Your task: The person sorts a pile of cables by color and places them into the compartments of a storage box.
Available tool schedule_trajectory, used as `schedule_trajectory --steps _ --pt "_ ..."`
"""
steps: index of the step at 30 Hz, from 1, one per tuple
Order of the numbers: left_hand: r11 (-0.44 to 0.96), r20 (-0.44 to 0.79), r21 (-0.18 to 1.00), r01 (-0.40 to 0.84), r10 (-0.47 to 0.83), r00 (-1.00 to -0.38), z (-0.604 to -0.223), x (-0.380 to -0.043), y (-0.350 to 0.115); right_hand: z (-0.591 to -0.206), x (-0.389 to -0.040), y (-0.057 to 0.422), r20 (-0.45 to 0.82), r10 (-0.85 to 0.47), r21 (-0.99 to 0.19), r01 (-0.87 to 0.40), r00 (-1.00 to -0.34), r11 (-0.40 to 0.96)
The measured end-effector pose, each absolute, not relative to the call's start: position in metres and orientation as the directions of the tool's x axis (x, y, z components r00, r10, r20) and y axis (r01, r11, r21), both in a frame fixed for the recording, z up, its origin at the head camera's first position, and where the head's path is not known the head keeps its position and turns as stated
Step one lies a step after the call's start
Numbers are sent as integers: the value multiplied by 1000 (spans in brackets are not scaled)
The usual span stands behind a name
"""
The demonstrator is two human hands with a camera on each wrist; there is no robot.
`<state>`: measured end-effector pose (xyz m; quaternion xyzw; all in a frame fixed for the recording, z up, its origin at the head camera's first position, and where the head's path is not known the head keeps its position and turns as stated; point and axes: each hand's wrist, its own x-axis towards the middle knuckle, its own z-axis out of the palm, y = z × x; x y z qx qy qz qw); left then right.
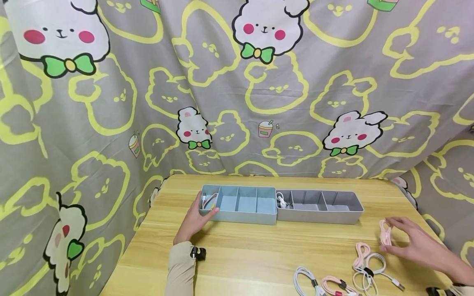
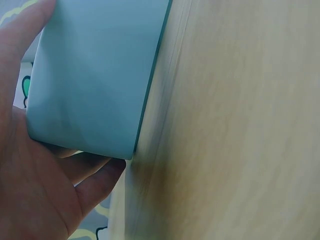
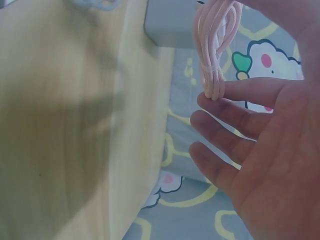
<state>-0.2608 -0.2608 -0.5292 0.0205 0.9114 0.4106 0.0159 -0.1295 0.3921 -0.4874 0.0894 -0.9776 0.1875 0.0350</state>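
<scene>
My left hand (image 1: pixel 193 222) grips the left end of a light blue divided storage box (image 1: pixel 240 217), thumb at its front rim and fingers around the end wall. Up close in the left wrist view, the box's blue wall (image 2: pixel 95 80) sits between thumb and fingers. My right hand (image 1: pixel 416 246) pinches a coiled pink cable (image 1: pixel 385 234) between thumb and fingertips, held up over the right side of the table. In the right wrist view the pink cable bundle (image 3: pixel 212 50) hangs lengthwise, and the other fingers are loosely extended.
Against the blue box stands a grey divided box (image 1: pixel 318 217) with a white cable (image 1: pixel 282 200) in its left compartment. A cable (image 1: pixel 210 200) lies in the blue box's leftmost compartment. Several coiled pink and white cables (image 1: pixel 361 255) lie at the front right. A patterned curtain (image 1: pixel 229 94) surrounds the table.
</scene>
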Motion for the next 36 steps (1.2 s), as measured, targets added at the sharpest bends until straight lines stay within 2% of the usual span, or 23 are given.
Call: schedule_trajectory --steps 12,22,29,36 --pt "655 -7 755 27 50 -999 -531 -262 -261 -473 -134 385 165 -202 -335 -247 -965 909" --pt "657 8 753 40 51 -999 -533 -264 -262 -463 -136 378 187 -227 -368 -282 -956 886" --pt "655 7 755 41 55 -998 -532 -264 -262 -455 -140 371 241 -241 -336 -314 -940 888" --pt "654 8 755 42 55 -998 -531 -263 -261 -445 -145 364 214 -250 -328 -310 -944 892"
